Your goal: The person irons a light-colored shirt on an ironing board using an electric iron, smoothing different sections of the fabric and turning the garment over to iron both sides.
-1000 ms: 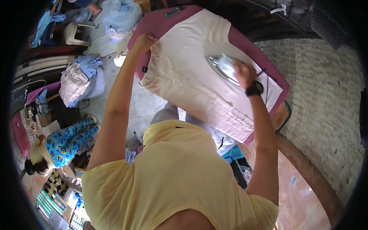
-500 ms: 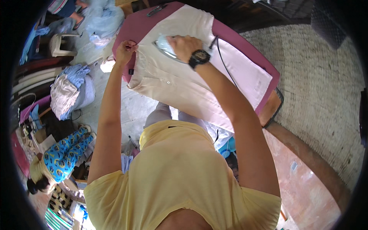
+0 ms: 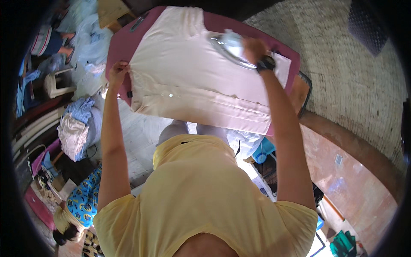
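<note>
A pale pink buttoned shirt lies spread over a maroon padded ironing board. My right hand, with a black watch at the wrist, is closed around the handle of a clothes iron. The iron rests on the shirt toward the board's far right and is smeared by motion. At the left end, my left hand pinches the shirt's edge near the collar. A button placket runs along the near side, and that near edge hangs over the board.
A small dark object sits on the board's far left corner. Bundled clothes, a white stool and plastic bags stand at left. Another person in blue patterned trousers is lower left. A woven mat covers the right side.
My right hand has slid the iron rightward across the shirt. My left hand still pinches the collar edge. The view has shifted, and the shirt's far part lies differently.
</note>
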Tool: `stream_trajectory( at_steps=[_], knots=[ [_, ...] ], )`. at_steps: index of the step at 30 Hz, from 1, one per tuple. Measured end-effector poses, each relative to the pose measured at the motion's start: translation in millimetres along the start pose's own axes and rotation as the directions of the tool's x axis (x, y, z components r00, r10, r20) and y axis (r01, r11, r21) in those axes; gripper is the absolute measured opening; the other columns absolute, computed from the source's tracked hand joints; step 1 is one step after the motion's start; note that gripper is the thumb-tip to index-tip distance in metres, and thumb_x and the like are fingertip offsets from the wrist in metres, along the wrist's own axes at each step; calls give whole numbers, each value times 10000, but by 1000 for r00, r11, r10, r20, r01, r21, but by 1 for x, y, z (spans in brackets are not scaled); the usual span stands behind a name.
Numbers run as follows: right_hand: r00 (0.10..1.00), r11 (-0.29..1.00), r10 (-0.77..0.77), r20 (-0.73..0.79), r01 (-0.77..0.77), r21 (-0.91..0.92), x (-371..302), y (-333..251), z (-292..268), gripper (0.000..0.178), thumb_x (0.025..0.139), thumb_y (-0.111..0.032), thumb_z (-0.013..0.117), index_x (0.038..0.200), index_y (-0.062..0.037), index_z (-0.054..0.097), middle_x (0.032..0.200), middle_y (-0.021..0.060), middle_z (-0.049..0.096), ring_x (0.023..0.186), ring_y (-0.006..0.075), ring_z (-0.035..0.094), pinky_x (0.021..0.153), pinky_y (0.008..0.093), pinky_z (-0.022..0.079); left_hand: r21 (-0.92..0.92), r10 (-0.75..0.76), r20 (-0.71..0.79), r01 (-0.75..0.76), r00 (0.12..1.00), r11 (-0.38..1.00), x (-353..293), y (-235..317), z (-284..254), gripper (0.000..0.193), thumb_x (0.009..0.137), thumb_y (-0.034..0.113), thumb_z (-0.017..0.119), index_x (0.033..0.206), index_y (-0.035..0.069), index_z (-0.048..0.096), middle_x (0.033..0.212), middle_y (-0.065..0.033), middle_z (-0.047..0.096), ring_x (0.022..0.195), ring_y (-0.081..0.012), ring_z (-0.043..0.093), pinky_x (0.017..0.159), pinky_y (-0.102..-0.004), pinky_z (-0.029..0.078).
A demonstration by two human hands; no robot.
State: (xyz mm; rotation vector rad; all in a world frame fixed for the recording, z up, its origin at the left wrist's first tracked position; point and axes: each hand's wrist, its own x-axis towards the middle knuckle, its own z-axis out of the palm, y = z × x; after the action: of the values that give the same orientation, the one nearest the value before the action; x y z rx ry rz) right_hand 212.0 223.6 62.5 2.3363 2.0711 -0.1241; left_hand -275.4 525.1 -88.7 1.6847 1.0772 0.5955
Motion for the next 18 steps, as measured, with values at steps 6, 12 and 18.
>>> stream_trajectory(
  at_steps=[6,12,18],
  knots=[
    [938,912,347,-4,-337,234,27,-101,-29,345,916,-334,435,897,-116,701,869,171,696,824,362,684,748,554,528,74,-66,76,61,995,995,-4,8,-14,150,829,97,752,953,45,685,795,-2,649,737,-86,593,702,-223,464],
    [944,941,330,21,-327,-85,-112,58,-17,77,763,-147,602,759,-76,631,811,158,684,740,334,685,642,470,554,146,-44,59,35,997,989,-2,13,-11,143,848,127,744,955,49,689,816,-9,663,757,-82,598,715,-229,466],
    [903,907,414,114,-420,38,-150,90,-29,308,901,-309,475,864,-82,680,765,181,680,730,358,685,663,484,561,145,-63,96,49,993,988,5,8,-5,210,824,151,764,991,43,695,825,-24,677,764,-96,614,735,-238,478]
  ],
)
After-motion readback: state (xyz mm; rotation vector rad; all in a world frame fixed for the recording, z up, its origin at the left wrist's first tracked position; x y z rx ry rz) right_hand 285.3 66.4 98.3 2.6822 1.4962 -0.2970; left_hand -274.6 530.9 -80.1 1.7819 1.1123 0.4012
